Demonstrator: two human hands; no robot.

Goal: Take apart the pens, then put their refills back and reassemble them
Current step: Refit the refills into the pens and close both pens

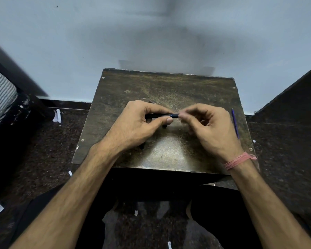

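Observation:
A dark pen barrel [166, 115] lies level between both hands, a little above the middle of the worn brown table [169, 155]. My left hand [138, 124] grips its left part between thumb and fingers. My right hand [212, 126] pinches the barrel's right end with blurred fingertips; what sits at that end is hidden. A thin blue refill or pen [235, 123] rests on the table just right of my right hand, pointing away from me. Small dark pieces [164, 126] peek out under my left thumb.
The table stands against a pale wall [151, 33]. Dark speckled floor [43, 141] surrounds it, with white paper scraps [57, 115] on the left. A dark slanted panel [294, 94] rises at the right. My knees are under the table's near edge.

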